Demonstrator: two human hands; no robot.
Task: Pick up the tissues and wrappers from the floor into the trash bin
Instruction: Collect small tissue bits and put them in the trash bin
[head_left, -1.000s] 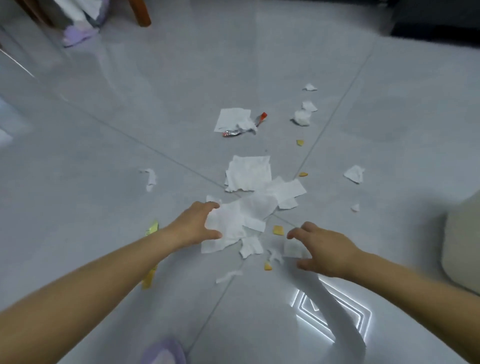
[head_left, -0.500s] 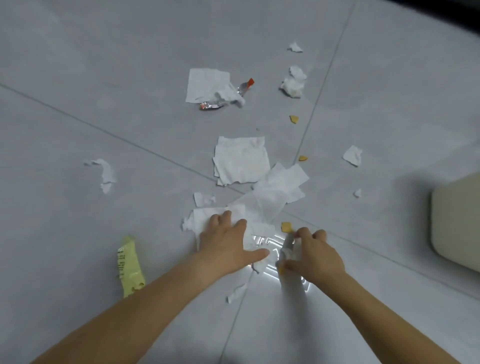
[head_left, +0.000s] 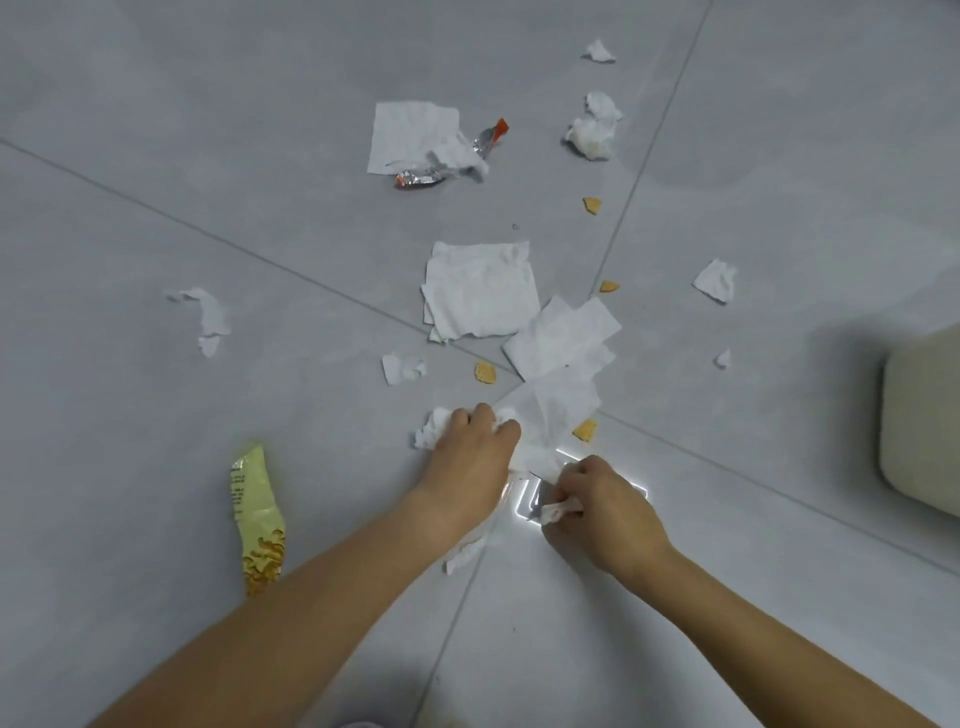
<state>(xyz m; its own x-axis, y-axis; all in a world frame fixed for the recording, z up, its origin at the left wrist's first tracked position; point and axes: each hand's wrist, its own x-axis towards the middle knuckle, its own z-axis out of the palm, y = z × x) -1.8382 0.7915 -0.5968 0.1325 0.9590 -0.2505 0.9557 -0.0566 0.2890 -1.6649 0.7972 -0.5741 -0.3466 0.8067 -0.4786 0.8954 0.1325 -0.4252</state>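
White tissues lie scattered over the grey tiled floor. My left hand (head_left: 475, 457) is closed on a crumpled white tissue (head_left: 434, 428) that bunches out beside its fingers. My right hand (head_left: 605, 501) pinches a small twisted tissue scrap (head_left: 558, 510). A flat tissue (head_left: 480, 288) and an overlapping tissue sheet (head_left: 563, 335) lie just beyond my hands. A yellow wrapper (head_left: 257, 512) lies left of my left arm. A silver and orange wrapper (head_left: 488, 137) sits farther off beside another tissue sheet (head_left: 408, 135). The cream trash bin (head_left: 922, 421) stands at the right edge.
Small orange crumbs (head_left: 485, 372) dot the floor near the tissues. Crumpled tissue balls (head_left: 592, 132) lie at the far right, a torn tissue strip (head_left: 205, 317) at the left. A bright ceiling-light reflection (head_left: 524, 501) glares between my hands.
My left hand has curled shut, bunching the tissue it lay flat on. My right hand has pulled back slightly with a scrap pinched in it. The view tilted further down.
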